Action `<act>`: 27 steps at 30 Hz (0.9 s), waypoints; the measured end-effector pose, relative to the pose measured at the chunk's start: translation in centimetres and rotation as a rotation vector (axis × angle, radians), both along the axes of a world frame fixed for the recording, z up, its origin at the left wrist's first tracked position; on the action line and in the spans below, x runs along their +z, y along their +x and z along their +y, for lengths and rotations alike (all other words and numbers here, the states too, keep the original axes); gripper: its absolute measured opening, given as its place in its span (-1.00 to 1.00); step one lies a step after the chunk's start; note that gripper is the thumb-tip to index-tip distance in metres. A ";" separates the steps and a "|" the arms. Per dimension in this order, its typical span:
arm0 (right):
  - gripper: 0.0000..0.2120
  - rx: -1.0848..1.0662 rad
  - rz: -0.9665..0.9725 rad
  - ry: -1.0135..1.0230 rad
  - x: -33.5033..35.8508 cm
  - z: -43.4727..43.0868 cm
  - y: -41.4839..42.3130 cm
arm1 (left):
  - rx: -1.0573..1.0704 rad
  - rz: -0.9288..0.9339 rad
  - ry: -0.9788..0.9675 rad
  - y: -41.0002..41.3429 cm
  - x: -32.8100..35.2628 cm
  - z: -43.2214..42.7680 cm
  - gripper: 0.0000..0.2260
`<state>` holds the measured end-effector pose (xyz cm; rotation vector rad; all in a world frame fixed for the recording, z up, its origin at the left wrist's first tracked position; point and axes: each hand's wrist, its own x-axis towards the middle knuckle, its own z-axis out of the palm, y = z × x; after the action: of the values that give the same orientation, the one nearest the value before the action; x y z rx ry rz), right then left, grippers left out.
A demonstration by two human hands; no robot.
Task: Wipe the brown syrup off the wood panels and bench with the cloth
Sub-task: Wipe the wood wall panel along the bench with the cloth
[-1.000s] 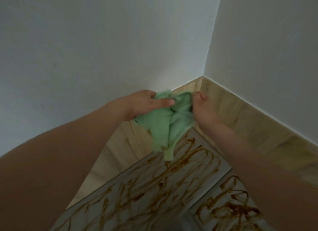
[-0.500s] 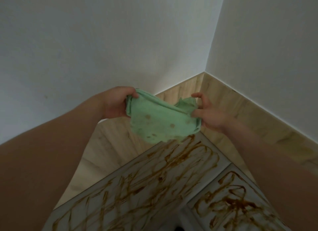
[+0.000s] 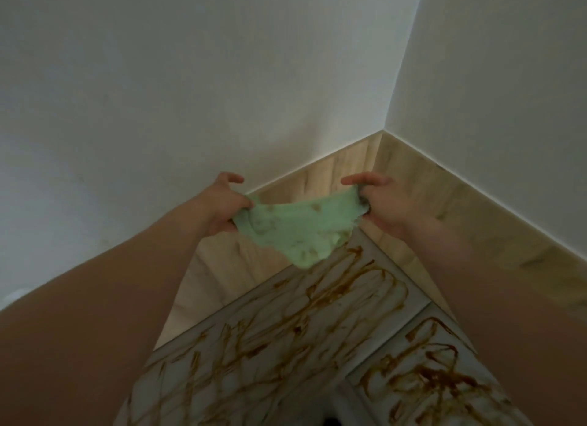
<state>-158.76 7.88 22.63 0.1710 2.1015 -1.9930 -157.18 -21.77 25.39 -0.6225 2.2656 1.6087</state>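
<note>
No legible text, labels or nos. anywhere.

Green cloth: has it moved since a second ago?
Yes. The green cloth, bunched up left of the wall corner before, is now spread wide; the left hand has pulled its left end farther left from that corner.

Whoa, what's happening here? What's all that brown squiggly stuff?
A person is holding a light green cloth in the air, stretched between the left hand and the right hand, each gripping one end. The cloth already has brown spots on it. Below it, the pale bench top is covered in squiggles of brown syrup that have not been wiped yet. Behind, light wood panels run along the white walls.
</note>
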 end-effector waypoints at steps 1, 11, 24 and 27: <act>-0.55 0.007 0.002 0.022 -0.2 0.3 -0.2 | -0.031 -0.005 0.004 -0.2 0.1 0.1 -0.75; -0.73 0.319 0.315 0.957 -0.4 3.0 -1.5 | -0.643 0.282 -0.829 -2.3 1.2 1.3 -0.75; -0.60 0.291 0.224 0.601 2.7 6.5 -4.2 | -0.291 0.130 0.299 -4.6 2.0 0.6 -0.50; -0.52 0.207 0.142 0.437 1.7 6.0 -4.0 | -0.210 0.101 0.414 -4.6 1.5 2.3 -0.69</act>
<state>-162.77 13.85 24.30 -0.1140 2.5040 -1.4497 -161.83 -19.45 26.93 -0.1961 1.8959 1.9518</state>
